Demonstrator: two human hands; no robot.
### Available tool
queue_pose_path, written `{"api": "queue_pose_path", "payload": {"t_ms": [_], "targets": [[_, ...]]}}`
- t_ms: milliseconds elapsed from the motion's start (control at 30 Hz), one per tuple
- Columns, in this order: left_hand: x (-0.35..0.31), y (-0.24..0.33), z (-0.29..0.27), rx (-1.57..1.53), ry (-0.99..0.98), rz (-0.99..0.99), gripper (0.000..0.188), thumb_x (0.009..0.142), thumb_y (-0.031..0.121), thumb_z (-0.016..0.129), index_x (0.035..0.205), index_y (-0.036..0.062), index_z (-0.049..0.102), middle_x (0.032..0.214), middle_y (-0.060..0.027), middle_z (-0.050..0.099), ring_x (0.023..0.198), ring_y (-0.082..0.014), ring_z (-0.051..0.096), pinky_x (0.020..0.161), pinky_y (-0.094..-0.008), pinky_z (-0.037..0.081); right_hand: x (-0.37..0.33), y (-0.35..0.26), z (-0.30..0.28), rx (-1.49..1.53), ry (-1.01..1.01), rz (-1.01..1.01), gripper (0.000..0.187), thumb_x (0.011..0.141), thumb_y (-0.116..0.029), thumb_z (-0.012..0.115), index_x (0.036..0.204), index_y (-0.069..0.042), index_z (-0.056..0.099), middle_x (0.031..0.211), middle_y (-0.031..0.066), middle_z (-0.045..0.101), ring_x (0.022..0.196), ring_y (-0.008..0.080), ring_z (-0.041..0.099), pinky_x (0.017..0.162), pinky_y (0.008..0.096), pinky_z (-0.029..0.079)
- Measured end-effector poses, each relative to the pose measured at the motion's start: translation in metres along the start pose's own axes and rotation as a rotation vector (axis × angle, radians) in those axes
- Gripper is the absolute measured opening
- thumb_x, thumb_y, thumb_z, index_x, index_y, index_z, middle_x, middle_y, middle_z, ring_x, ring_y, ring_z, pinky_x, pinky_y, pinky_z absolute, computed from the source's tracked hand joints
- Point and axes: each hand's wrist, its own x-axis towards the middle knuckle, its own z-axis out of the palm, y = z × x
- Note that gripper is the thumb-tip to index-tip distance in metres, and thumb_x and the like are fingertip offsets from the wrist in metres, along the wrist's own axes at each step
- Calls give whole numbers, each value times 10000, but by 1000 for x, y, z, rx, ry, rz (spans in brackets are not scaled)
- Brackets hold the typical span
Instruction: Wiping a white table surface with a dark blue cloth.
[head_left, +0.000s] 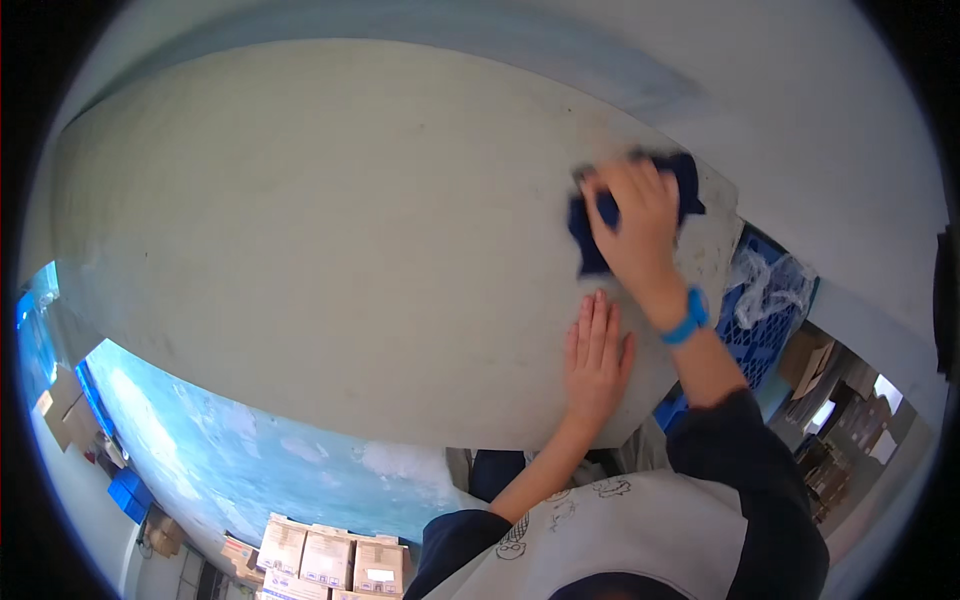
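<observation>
A dark blue cloth [592, 240] lies bunched on the pale tabletop [330, 220], near its right end. Over it is my right hand [638, 215], fingers pressed down and curled on the fabric; the fingertips are somewhat blurred. A blue watch band circles that wrist. Just below the cloth, my left hand [597, 360] rests flat on the table, holding nothing, its fingers stretched out and pointing away from me. A small gap separates it from the cloth.
A blue plastic crate [762, 310] with clear plastic film [770, 285] stands beside the table's right end. A white wall [830, 120] runs along the far side. Cardboard boxes [330, 560] are stacked on the blue-painted floor [240, 450] at lower left; shelves stand at far right.
</observation>
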Motion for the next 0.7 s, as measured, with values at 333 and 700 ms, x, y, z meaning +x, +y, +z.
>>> {"api": "queue_pose_path", "payload": {"t_ms": [333, 700], "targets": [[-1, -1, -12, -518, 180, 26, 222, 698, -54, 659, 889, 56, 629, 1128, -113, 654, 1106, -306, 617, 995, -502, 424, 142, -93, 78, -69, 110, -186, 173, 776, -191, 710, 943, -162, 680, 871, 24, 656, 843, 270, 626, 743, 428, 428], [-12, -75, -88, -540, 308, -179, 198, 742, -78, 607, 899, 41, 628, 955, -112, 616, 944, -318, 610, 868, -411, 495, -107, 8, -45, 12, -99, -131, 194, 781, -62, 744, 967, -76, 691, 1040, 87, 646, 950, 299, 604, 829, 416, 428]]}}
